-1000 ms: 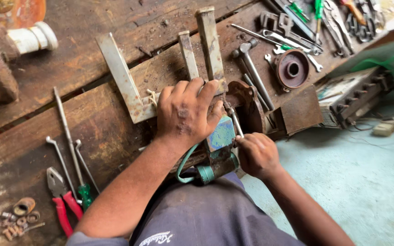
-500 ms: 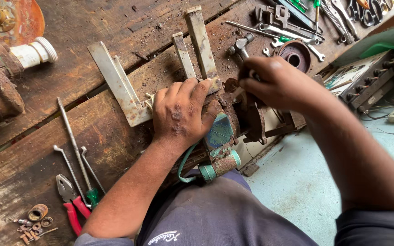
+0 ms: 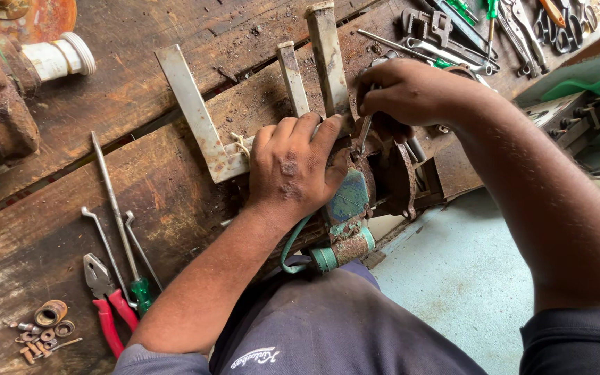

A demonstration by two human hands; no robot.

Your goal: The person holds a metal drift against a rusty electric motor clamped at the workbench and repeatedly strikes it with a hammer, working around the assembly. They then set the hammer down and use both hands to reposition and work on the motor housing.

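Item: rusty green-painted pump body [image 3: 350, 208], at the workbench [image 3: 71, 208] edge against your lap. Your left hand [image 3: 293, 167] is clamped over its top; your right hand [image 3: 411, 90] pinches a thin metal tool [image 3: 365, 132] into it. Likely heavy, rigid, rough with flaking rust; hold it by the casing. No labels or packages visible. Nearby: red-handled pliers [image 3: 105, 305].
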